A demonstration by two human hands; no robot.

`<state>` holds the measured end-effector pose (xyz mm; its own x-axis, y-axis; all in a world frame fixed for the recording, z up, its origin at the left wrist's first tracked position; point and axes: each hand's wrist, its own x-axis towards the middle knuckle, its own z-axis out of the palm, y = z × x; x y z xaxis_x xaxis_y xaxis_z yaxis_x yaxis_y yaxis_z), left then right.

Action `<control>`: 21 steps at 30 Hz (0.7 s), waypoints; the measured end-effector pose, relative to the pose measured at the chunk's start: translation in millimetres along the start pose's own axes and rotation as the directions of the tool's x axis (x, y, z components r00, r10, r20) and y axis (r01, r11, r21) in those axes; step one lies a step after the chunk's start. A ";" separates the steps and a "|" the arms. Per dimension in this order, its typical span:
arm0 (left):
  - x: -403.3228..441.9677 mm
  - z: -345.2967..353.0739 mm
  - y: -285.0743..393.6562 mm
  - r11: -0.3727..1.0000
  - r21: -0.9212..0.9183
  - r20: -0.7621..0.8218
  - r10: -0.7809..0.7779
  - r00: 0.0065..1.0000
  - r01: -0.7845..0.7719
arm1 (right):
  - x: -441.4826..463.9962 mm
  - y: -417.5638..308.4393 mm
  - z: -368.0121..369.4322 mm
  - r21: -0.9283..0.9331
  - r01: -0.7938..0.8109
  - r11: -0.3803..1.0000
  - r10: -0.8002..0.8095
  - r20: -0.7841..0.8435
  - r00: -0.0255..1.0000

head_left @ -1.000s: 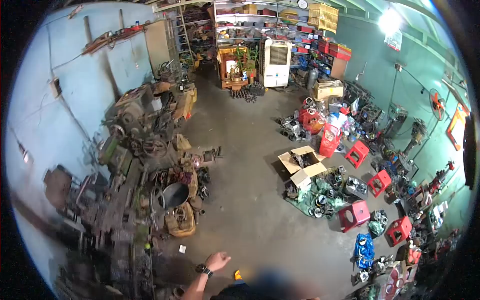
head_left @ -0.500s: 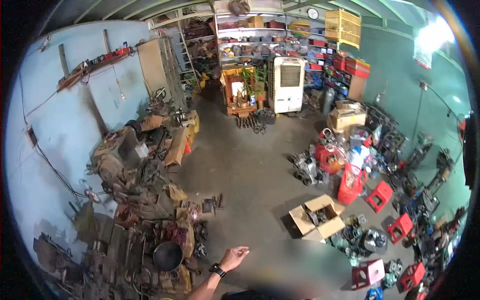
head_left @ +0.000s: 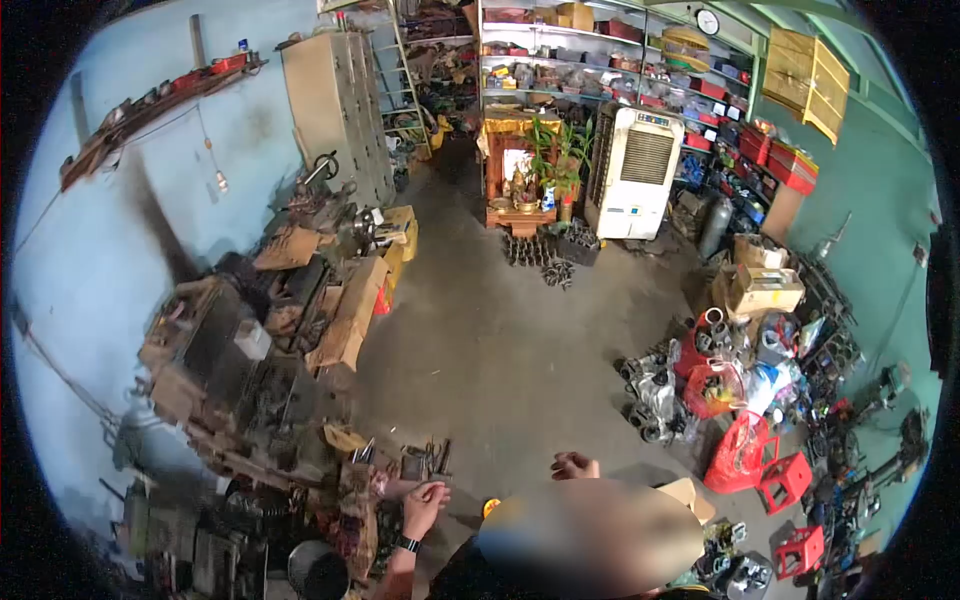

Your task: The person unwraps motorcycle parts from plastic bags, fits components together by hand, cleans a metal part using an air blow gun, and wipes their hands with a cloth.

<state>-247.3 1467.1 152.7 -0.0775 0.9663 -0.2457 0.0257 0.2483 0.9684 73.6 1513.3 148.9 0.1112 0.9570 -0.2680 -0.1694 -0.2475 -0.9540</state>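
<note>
My left hand [head_left: 424, 508], with a dark watch on its wrist, is raised at the lower centre left. Its fingers are curled together, and nothing shows in them. Behind it on the floor lie small dark metal parts [head_left: 428, 460]. My right hand [head_left: 575, 466] is held out over the bare floor [head_left: 480, 380], its fingers loosely bent and a little apart, holding nothing visible. A blurred patch covers the area below the right hand and hides the arm. A yellow-orange tip [head_left: 491, 508] shows between the hands.
Machinery [head_left: 215, 350] lines the left wall beside a cabinet [head_left: 335, 110]. At the back stand shelves, a small wooden altar [head_left: 515, 215] and a white air cooler [head_left: 638, 175]. Red stools [head_left: 785, 483], a red bag [head_left: 738, 455], cartons [head_left: 765, 290] and metal parts crowd the right side.
The view has moved forward; the cooler, altar and shelves look larger. The open carton has slid down behind the blurred patch. My right hand has come into view, and my left hand has shifted left.
</note>
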 end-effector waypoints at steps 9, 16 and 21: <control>321.8 71.0 144.1 0.978 -0.196 0.176 0.102 0.979 -0.066 | 202.2 -64.6 99.0 -0.216 0.020 0.976 0.040 0.268 0.963; 553.7 149.2 197.0 0.745 0.240 0.213 0.585 0.782 -0.622 | 449.4 -161.1 151.4 -0.182 0.148 0.972 -0.085 0.317 0.945; 711.3 123.0 248.9 0.646 0.541 0.244 0.492 0.836 -0.539 | 664.4 -217.2 180.3 0.178 0.137 0.974 -0.167 0.169 0.971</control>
<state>-173.4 2224.7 213.6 0.1914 0.9463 0.2604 0.5978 -0.3229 0.7337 7.8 2230.2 202.3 -0.0291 0.9965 -0.0780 -0.3243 -0.0832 -0.9423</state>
